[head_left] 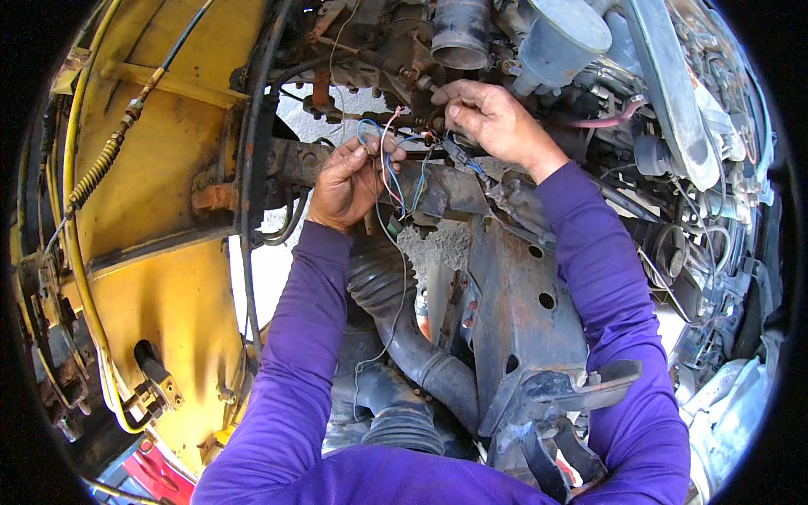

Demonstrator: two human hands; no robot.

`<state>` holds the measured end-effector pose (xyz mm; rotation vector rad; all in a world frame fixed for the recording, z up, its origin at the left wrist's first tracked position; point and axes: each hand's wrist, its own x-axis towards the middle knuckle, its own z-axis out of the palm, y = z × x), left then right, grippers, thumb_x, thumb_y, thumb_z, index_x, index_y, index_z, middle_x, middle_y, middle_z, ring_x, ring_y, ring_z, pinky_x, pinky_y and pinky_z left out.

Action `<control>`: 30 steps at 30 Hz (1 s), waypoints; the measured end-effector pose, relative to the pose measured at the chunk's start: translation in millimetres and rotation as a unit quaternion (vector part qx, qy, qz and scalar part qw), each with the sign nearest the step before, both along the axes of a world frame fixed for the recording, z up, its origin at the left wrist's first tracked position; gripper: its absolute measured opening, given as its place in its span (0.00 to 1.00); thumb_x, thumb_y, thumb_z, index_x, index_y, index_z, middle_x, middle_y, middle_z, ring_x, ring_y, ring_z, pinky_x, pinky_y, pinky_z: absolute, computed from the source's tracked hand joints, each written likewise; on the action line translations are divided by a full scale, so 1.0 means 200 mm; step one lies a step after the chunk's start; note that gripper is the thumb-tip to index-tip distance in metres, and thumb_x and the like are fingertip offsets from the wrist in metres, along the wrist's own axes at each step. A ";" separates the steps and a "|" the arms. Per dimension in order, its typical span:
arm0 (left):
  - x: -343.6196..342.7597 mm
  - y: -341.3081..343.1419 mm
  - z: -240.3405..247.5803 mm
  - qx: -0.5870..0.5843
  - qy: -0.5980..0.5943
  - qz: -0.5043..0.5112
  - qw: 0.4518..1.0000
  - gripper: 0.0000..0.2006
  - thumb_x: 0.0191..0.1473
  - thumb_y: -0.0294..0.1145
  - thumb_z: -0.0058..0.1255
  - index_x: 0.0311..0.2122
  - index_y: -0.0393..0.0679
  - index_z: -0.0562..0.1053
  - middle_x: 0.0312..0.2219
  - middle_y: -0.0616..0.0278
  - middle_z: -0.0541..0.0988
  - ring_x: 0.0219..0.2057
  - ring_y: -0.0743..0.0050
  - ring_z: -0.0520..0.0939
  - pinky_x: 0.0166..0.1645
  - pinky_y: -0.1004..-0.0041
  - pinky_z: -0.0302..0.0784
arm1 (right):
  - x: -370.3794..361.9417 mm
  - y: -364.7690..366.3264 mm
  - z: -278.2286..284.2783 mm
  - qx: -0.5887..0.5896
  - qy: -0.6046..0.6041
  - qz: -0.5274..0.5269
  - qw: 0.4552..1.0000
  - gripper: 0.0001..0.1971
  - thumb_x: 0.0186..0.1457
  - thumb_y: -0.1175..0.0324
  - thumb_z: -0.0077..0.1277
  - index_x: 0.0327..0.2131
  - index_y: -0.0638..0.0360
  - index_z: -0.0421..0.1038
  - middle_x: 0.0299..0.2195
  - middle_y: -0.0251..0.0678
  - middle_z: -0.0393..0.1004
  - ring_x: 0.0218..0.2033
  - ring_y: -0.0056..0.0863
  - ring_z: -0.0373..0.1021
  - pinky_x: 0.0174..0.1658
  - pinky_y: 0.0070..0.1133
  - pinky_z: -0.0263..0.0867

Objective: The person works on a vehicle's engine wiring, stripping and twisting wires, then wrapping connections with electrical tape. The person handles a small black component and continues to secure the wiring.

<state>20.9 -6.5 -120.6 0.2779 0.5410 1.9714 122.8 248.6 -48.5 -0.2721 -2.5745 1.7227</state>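
My left hand (347, 185) is closed around a few thin electrical wires (390, 172), coloured blue, white and pink, whose ends stick up past my fingertips. To its right, my right hand (497, 122) is raised with thumb and index finger pinched together. Whatever sits between those fingertips is too small to make out. Below my right hand lies a dark wire connector (457, 153) with blue wires at its lower end. More thin wires (418, 181) hang between the two hands, in front of a dirty metal frame rail (454, 192).
A yellow metal body panel (168, 168) with cables and a spring-wrapped hose (99, 164) stands on the left. Below the hands runs a black corrugated duct (391, 303) beside a grey steel bracket (526, 311). Engine parts, a grey reservoir (562, 42) and hoses crowd the upper right.
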 end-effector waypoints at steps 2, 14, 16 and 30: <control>-0.01 0.00 0.00 0.000 -0.003 0.011 1.000 0.09 0.64 0.31 0.49 0.44 0.36 0.73 0.48 0.48 0.77 0.54 0.52 0.79 0.57 0.61 0.77 | 0.00 0.02 -0.04 -0.017 0.031 -0.021 0.999 0.15 0.65 0.68 0.46 0.51 0.64 0.72 0.41 0.41 0.78 0.44 0.28 0.72 0.51 0.26 0.67; 0.05 0.06 -0.03 -0.037 0.043 0.082 0.995 0.14 0.64 0.34 0.50 0.46 0.33 0.73 0.44 0.51 0.79 0.50 0.59 0.80 0.56 0.65 0.76 | 0.00 -0.10 0.05 0.246 0.188 -0.016 0.951 0.18 0.58 0.74 0.50 0.52 0.56 0.73 0.48 0.42 0.75 0.47 0.45 0.74 0.48 0.34 0.73; 0.08 0.08 0.01 -0.045 0.064 0.085 0.993 0.15 0.63 0.34 0.51 0.47 0.31 0.73 0.44 0.51 0.80 0.47 0.62 0.81 0.54 0.67 0.76 | -0.01 -0.12 0.06 0.357 0.223 0.010 0.907 0.20 0.54 0.74 0.51 0.52 0.53 0.74 0.50 0.37 0.74 0.46 0.40 0.74 0.46 0.34 0.73; 0.09 0.07 0.15 -0.125 0.120 0.051 0.984 0.11 0.63 0.30 0.50 0.45 0.32 0.74 0.43 0.53 0.79 0.47 0.66 0.80 0.56 0.70 0.73 | -0.08 -0.22 0.07 0.506 0.274 0.061 0.816 0.07 0.47 0.64 0.53 0.27 0.55 0.77 0.40 0.30 0.72 0.42 0.28 0.69 0.43 0.25 0.69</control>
